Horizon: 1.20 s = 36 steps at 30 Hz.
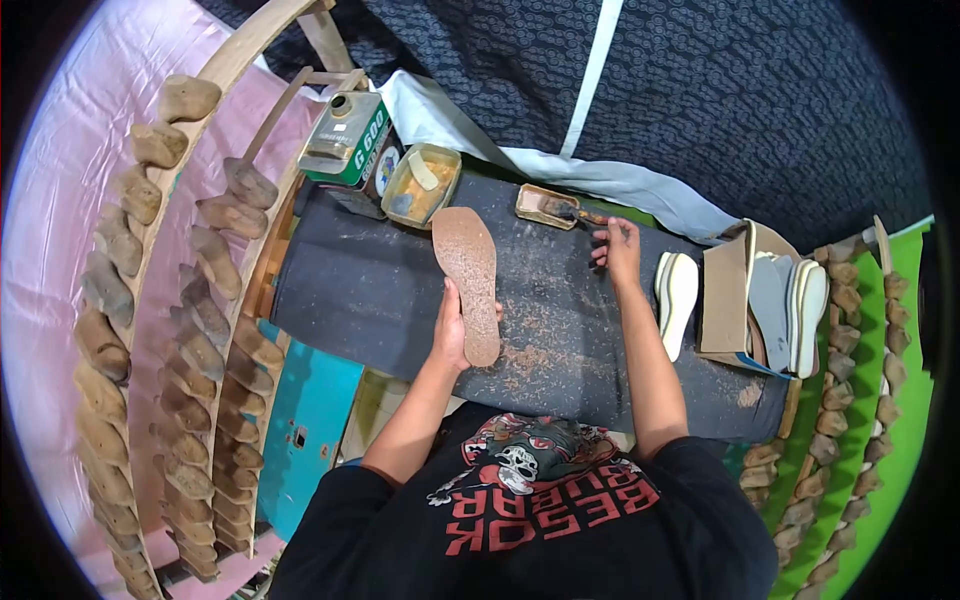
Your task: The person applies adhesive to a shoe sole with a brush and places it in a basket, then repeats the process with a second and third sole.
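One sole (pixel 468 280) in left hand (pixel 453 328) — right hand (pixel 621 250) by brush (pixel 590 215).

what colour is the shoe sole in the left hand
The shoe sole is brown; it shows best in the head view.

On our table (pixel 340 245), 1 can (pixel 350 140) stands back left, 1 tub (pixel 449 160) just right of it, then 1 tray (pixel 533 203) with 1 brush (pixel 580 213) partly in it. Right, we have 1 pair of insoles (pixel 676 305) beside 1 box (pixel 725 300) holding more.
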Each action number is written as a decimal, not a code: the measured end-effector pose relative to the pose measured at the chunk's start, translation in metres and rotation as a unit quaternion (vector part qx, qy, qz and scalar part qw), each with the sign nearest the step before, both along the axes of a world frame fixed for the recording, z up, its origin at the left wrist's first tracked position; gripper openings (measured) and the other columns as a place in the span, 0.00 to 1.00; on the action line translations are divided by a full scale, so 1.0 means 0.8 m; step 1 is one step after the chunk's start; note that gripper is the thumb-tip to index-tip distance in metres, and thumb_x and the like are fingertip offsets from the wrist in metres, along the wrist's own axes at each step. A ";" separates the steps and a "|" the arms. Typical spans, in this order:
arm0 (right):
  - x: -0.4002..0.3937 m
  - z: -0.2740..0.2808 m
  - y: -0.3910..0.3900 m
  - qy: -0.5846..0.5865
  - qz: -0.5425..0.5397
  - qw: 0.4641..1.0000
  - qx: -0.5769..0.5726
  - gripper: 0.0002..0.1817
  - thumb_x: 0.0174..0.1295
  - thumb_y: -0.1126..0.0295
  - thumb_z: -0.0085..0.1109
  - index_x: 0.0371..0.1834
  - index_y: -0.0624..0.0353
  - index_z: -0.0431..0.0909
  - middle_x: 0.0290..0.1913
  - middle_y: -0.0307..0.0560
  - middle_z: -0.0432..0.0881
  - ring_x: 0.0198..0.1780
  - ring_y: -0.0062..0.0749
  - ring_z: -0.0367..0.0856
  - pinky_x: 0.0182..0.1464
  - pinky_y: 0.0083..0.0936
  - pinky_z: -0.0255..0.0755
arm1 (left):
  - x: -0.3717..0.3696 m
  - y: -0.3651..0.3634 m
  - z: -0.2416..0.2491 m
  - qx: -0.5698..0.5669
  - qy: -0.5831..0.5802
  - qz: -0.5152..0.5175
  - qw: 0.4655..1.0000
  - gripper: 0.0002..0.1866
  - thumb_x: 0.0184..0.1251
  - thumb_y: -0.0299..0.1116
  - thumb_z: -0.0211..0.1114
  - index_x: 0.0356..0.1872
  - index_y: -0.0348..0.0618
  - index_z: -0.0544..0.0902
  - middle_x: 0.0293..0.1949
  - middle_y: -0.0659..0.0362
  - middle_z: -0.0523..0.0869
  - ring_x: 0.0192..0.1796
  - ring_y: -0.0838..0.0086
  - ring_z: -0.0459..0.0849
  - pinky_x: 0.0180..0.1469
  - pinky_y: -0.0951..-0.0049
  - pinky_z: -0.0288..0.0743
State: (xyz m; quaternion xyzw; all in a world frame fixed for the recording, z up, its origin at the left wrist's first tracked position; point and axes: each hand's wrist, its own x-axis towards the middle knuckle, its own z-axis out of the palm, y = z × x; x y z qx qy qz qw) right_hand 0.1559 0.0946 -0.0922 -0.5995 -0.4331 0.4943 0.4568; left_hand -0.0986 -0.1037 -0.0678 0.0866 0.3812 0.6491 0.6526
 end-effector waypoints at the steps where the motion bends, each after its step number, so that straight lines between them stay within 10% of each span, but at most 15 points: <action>1: 0.007 0.002 -0.011 0.000 -0.015 1.000 -0.001 0.24 0.77 0.53 0.54 0.62 0.60 0.63 0.41 0.50 0.86 0.22 0.23 0.79 0.21 0.18 0.70 | 0.001 0.008 0.005 0.007 0.008 -0.009 1.000 0.33 0.78 0.66 0.43 0.60 0.46 0.76 0.35 0.54 0.86 0.37 0.67 0.86 0.44 0.63 0.83; 12: 0.032 0.080 -0.158 0.023 0.006 0.999 -0.041 0.25 0.79 0.49 0.46 0.56 0.63 0.75 0.43 0.48 0.85 0.29 0.23 0.81 0.31 0.20 0.74 | 0.075 0.062 0.005 0.045 -0.095 -0.295 0.950 0.35 0.77 0.67 0.44 0.59 0.45 0.77 0.39 0.54 0.86 0.39 0.69 0.87 0.44 0.67 0.84; 20: 0.025 0.145 -0.155 0.306 0.038 0.950 -0.050 0.41 0.76 0.33 0.29 0.63 0.61 0.73 0.54 0.56 0.85 0.54 0.41 0.85 0.56 0.39 0.80 | 0.126 0.037 0.018 0.073 -0.085 -0.482 0.869 0.38 0.77 0.68 0.41 0.59 0.42 0.78 0.39 0.54 0.85 0.38 0.69 0.85 0.42 0.66 0.80; 36: 0.089 0.112 -0.121 0.509 0.107 0.851 -0.077 0.42 0.72 0.29 0.34 0.59 0.59 0.77 0.51 0.56 0.86 0.47 0.40 0.88 0.50 0.38 0.85 | 0.162 0.014 0.029 0.041 -0.101 -0.393 0.913 0.29 0.82 0.50 0.51 0.73 0.41 0.65 0.51 0.47 0.84 0.39 0.57 0.91 0.38 0.58 0.89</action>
